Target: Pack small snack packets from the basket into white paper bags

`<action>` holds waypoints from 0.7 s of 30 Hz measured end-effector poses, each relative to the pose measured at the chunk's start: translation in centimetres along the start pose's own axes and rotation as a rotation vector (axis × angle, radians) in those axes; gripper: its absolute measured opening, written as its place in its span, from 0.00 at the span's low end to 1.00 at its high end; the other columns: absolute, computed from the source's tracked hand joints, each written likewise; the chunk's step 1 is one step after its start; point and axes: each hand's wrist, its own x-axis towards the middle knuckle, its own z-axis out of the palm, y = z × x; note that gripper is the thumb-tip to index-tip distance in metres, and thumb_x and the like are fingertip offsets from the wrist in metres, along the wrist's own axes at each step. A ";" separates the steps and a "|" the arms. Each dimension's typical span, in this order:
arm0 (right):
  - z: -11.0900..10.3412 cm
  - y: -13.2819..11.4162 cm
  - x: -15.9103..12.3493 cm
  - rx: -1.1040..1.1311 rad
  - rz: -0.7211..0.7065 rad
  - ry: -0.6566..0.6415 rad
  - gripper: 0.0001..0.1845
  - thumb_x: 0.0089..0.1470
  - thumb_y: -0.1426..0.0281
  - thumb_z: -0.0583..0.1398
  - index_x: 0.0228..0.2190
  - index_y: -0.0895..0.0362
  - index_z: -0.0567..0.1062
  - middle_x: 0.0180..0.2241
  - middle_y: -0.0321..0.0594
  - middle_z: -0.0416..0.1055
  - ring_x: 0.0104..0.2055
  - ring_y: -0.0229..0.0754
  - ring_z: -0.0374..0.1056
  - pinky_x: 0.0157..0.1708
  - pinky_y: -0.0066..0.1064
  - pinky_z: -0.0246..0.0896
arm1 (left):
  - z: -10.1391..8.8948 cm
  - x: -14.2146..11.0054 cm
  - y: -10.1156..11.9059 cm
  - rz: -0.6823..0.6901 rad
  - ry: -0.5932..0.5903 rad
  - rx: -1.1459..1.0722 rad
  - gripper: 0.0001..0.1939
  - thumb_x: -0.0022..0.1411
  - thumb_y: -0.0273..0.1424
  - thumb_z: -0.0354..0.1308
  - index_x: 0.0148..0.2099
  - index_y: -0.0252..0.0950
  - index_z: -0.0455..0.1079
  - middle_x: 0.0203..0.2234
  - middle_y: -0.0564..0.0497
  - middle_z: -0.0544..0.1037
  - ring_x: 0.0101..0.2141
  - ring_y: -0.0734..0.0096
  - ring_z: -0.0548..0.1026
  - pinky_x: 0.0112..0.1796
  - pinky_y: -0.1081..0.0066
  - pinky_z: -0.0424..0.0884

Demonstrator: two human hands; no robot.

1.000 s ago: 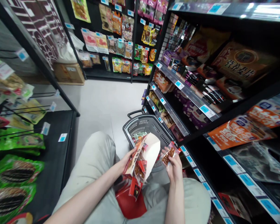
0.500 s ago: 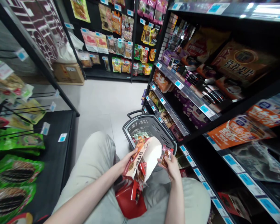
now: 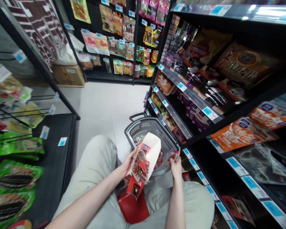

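My left hand [image 3: 130,161] is closed on the side of an opened cardboard snack box [image 3: 154,143], white inside, tilted so its inside faces up. Small clear-and-red snack packets [image 3: 141,166] lie in the box, and a red piece [image 3: 135,187] hangs from its near end. My right hand [image 3: 175,165] pinches a small snack packet [image 3: 174,155] at the right rim of a grey shopping basket [image 3: 143,122]. Several packets lie inside the basket, partly hidden by the box. Between my legs is a red object [image 3: 133,206] whose kind I cannot make out.
Shelves with price tags and bagged goods [image 3: 245,130] rise close on the right. On the left stands a low black shelf [image 3: 59,159] with green snack bags [image 3: 14,178]. A cardboard carton [image 3: 69,75] sits by the back rack, beyond the pale floor [image 3: 97,101].
My right hand has moved the packet slightly right and up, to the basket rim. The box in my left hand has turned, showing more of its inside and packets.
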 end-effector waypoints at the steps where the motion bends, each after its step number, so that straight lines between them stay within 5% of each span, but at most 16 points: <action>1: -0.1 -0.4 0.0 -0.072 -0.058 0.029 0.29 0.35 0.65 0.57 0.42 0.65 0.65 0.36 0.52 0.69 0.39 0.52 0.65 0.38 0.40 0.57 | 0.1 -0.1 0.0 0.012 -0.005 0.010 0.23 0.52 0.44 0.49 0.39 0.29 0.68 0.26 0.43 0.76 0.29 0.58 0.74 0.34 0.60 0.68; 7: -1.0 -6.8 -4.2 -0.046 -0.591 -0.263 0.10 0.44 0.67 0.55 0.30 0.56 0.73 0.33 0.41 0.70 0.39 0.42 0.61 0.42 0.36 0.53 | 0.7 -0.4 0.0 0.106 -0.001 0.014 0.19 0.53 0.41 0.49 0.39 0.30 0.67 0.26 0.45 0.76 0.27 0.60 0.74 0.33 0.61 0.68; 11: -0.5 -10.3 -8.1 -0.308 -0.774 -0.522 0.13 0.38 0.72 0.60 0.31 0.49 0.73 0.40 0.36 0.68 0.46 0.47 0.53 0.46 0.42 0.44 | 0.3 -0.1 0.0 0.116 0.061 0.005 0.20 0.52 0.41 0.50 0.39 0.28 0.67 0.27 0.43 0.76 0.27 0.60 0.74 0.34 0.61 0.68; 16: 0.8 -10.4 -9.1 -0.468 -0.845 -0.483 0.15 0.40 0.75 0.59 0.32 0.47 0.73 0.40 0.33 0.68 0.47 0.49 0.50 0.47 0.46 0.38 | -0.1 0.3 0.0 0.086 0.025 -0.041 0.20 0.52 0.42 0.51 0.35 0.28 0.69 0.26 0.43 0.76 0.28 0.60 0.74 0.35 0.61 0.67; 21: 1.2 -9.1 -7.8 -0.269 -0.802 -0.262 0.12 0.51 0.73 0.49 0.33 0.54 0.71 0.31 0.39 0.69 0.39 0.42 0.58 0.42 0.39 0.49 | -0.1 0.2 -0.1 0.038 0.010 -0.033 0.21 0.52 0.42 0.51 0.39 0.27 0.68 0.28 0.42 0.76 0.31 0.59 0.74 0.38 0.61 0.66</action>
